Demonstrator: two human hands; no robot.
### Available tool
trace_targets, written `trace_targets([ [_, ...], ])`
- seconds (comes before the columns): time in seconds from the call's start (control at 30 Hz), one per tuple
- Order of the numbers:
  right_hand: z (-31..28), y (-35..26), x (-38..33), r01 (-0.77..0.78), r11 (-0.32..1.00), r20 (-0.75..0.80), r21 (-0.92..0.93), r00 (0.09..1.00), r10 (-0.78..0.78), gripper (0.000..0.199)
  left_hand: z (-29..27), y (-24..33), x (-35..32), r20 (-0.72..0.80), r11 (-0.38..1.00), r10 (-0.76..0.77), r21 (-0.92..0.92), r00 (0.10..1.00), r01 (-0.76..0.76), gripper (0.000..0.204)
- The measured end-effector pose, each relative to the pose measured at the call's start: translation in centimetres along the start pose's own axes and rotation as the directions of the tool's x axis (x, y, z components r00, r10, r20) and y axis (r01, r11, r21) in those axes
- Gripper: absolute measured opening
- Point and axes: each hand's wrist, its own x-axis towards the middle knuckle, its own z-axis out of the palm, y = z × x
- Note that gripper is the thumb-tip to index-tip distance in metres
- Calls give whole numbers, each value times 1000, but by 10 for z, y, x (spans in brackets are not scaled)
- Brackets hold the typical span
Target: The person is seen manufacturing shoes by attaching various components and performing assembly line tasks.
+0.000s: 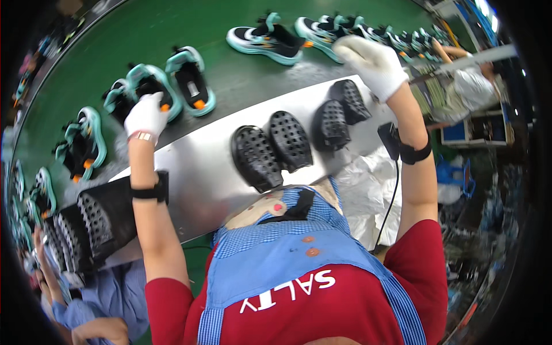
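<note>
Two gloved hands reach out over a green conveyor belt (144, 34) lined with teal-and-black sneakers. The left hand (146, 115), in a white knit glove, is closed around the heel end of one sneaker (150, 85), its fingers wrapped over the collar so the toe points away from them. That shoe looks light and springy: a padded fabric upper that gives under the fingers, a firmer moulded teal sole beneath, and an orange plug showing just past the knuckles. The heel counter seems the stiffest place to grip; the soft tongue would likely collapse. Knit cotton on mesh should hold without slipping.

The right hand (371, 60), also white-gloved, lies over the near end of a row of sneakers (339, 29) at the far side of the belt; its fingers curl downward, but whether they grip one cannot be told. Just beside the left fingers stands a second shoe (192, 80), upright on its sole.

Nearer the body than both hands, a dull grey metal shelf (195, 172) carries four black perforated shoe forms (290, 141), hard-looking, rounded and studded with holes. More of these (86, 230) are stacked below the left forearm. Each forearm wears a black strap, the right one with a cable. A co-worker's sleeve (474, 86) shows beyond the right fingers.
</note>
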Motion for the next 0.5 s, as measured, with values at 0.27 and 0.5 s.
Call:
trace_targets([
  [0.27,23,63,-129,-233,969,-22,81,972,236,17,26,41,-2,-121,937,277,-187,953,-296,33],
  [0.5,55,42,-156,-137,988,51,69,990,134,34,30,82,25,8,899,381,-235,925,-368,33],
])
